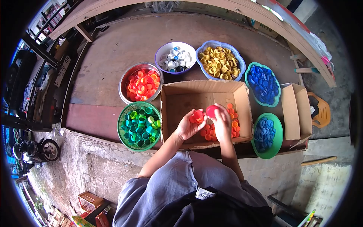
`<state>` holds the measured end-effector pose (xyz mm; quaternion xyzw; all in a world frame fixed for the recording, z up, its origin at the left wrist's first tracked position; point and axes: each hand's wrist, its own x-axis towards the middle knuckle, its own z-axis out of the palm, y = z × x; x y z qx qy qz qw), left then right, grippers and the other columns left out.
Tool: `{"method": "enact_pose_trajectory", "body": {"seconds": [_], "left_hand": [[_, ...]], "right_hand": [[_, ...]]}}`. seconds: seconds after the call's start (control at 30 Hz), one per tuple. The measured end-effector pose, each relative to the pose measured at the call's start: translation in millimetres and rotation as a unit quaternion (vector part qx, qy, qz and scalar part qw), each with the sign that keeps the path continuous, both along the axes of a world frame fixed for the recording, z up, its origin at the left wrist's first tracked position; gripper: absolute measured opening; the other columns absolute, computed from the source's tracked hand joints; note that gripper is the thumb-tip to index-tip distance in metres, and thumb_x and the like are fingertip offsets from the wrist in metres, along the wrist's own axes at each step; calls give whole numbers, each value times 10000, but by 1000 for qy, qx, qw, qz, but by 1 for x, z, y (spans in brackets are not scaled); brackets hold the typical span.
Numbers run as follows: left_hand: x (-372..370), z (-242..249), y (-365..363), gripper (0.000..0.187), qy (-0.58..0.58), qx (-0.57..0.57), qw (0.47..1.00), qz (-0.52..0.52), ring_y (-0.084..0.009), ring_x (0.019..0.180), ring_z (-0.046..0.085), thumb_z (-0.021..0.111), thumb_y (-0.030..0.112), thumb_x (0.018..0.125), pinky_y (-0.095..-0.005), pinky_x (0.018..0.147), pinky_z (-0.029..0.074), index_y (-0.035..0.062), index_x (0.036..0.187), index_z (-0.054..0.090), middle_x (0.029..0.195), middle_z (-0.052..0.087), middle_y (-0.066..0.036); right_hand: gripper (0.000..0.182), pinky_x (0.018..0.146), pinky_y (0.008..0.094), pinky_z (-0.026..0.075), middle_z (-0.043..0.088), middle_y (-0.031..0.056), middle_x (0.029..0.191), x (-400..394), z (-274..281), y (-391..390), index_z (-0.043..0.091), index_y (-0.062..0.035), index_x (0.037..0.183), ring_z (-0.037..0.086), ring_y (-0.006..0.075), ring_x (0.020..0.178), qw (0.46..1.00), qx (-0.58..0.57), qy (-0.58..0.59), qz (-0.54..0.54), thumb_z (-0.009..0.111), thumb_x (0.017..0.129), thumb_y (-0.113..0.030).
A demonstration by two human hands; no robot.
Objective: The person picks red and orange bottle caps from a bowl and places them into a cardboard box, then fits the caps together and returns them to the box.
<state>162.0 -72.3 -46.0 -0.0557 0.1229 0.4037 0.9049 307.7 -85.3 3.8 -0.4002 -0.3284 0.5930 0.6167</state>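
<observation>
Palm up over the cardboard box, my left hand cups a few orange-red bottle caps. Beside it, my right hand pinches a crimson bottle cap between thumb and fingers. The two hands are close together, with the crimson cap near the left fingertips. Below them, loose orange-red caps lie in the right part of the box, partly hidden by my right hand.
Around the box stand a green basket of green caps, a metal bowl of orange caps, a white bowl of white caps, a lavender basket of yellow caps, and two green basins of blue caps. Cardboard lies right.
</observation>
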Motion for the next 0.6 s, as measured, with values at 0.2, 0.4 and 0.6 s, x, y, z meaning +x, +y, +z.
{"method": "enact_pose_trajectory", "body": {"seconds": [0.2,0.4,0.6], "left_hand": [[-34,35,16,355,19,42,998,54,-177,795,540,433,371,910,-271,644,476,69,1085,498,916,541,-84],[-87,58,28,360,18,77,981,177,-181,797,522,429,375,911,-275,615,453,71,1098,483,897,542,-84],[-110,86,-18,368,-70,53,968,235,-206,896,493,445,367,906,-303,693,458,126,1183,463,979,505,-105]], "right_hand": [[255,676,255,488,579,17,978,21,-11,-4,536,-96,1092,574,120,848,987,-94,121,-42,561,866,-213],[254,681,277,526,573,52,994,3,-14,1,534,-54,1092,584,154,871,994,-96,27,33,568,853,-132],[235,799,269,486,588,73,1020,-103,8,81,549,2,1039,561,121,947,965,125,-108,206,587,834,-107]]}}
